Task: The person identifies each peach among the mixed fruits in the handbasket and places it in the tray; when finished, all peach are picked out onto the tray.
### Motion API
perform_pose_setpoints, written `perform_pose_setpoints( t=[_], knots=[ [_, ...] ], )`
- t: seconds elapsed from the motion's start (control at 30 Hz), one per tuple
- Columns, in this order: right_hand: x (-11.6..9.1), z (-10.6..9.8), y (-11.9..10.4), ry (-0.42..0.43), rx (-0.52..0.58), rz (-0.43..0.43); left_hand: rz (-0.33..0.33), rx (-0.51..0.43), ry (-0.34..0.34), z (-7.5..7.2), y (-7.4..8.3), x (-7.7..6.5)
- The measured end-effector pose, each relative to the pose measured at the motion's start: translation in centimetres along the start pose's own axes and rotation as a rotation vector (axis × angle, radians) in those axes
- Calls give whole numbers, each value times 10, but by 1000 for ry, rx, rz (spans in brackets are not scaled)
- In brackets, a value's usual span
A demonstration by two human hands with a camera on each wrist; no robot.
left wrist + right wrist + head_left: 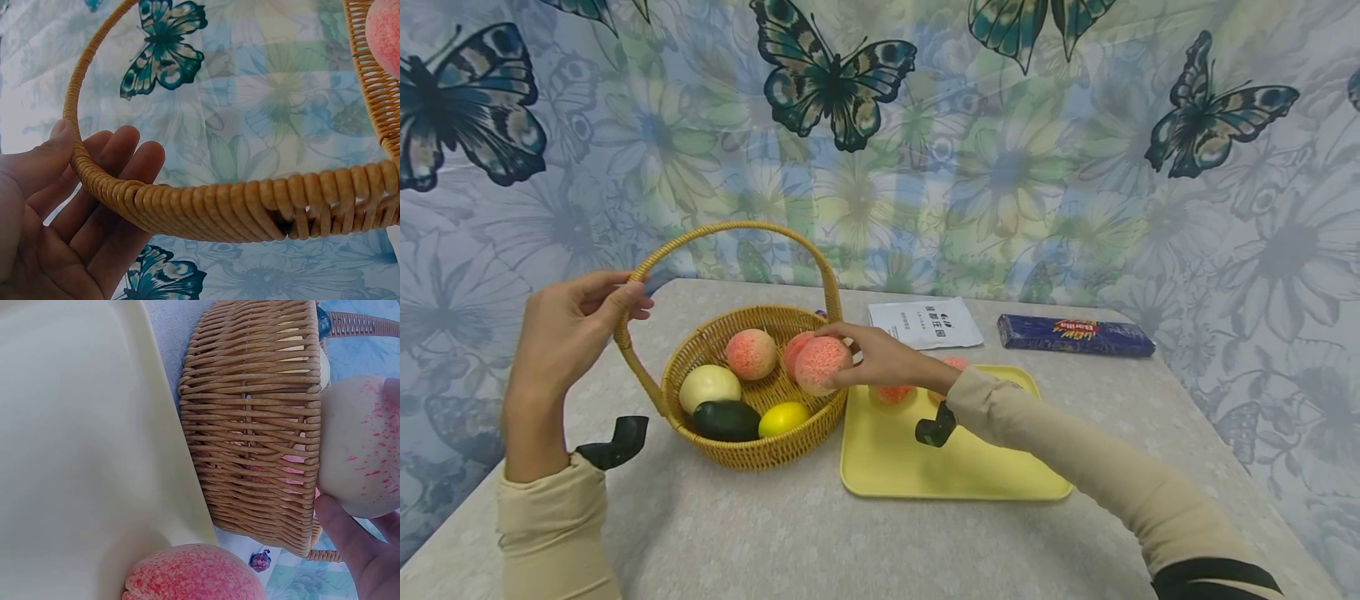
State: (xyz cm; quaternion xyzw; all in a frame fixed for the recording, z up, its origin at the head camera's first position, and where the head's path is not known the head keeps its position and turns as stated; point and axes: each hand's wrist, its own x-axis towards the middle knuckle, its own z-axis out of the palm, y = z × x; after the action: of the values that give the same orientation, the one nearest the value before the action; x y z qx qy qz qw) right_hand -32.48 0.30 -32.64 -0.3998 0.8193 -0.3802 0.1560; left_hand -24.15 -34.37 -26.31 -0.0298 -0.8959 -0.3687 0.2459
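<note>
My left hand (568, 333) holds the left side of the handle (206, 209) of a wicker basket (752, 454), thumb and fingers around it. In my right hand (880, 354) a pink-speckled peach (822, 367) is gripped at the basket's right rim; the right wrist view shows its pale side (356, 450) beside the weave. Inside the basket lie a peach (751, 354), another peach (793, 348) partly hidden by the held one, a pale round fruit (710, 387), a dark green oval fruit (726, 421) and a lemon (785, 418).
A yellow tray (955, 471) sits right of the basket. On its far side are a peach (891, 393) and another peach (957, 363), partly hidden by my right arm. Behind lie a white packet (921, 325) and a blue Barilla box (1075, 335).
</note>
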Motion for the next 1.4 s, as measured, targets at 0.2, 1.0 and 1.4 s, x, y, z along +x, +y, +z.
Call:
perform_pose_setpoints(
  t=[0.2,1.0,1.4],
  knots=[
    [-3,-2,-2,6,10,7,-2,-7,-2,0,1,0],
    [-33,-11,7,82,139,78,15,-18,2,1,0,0],
    [-59,-22,22,119,139,146,17,-19,3,1,-1,1]
  ],
)
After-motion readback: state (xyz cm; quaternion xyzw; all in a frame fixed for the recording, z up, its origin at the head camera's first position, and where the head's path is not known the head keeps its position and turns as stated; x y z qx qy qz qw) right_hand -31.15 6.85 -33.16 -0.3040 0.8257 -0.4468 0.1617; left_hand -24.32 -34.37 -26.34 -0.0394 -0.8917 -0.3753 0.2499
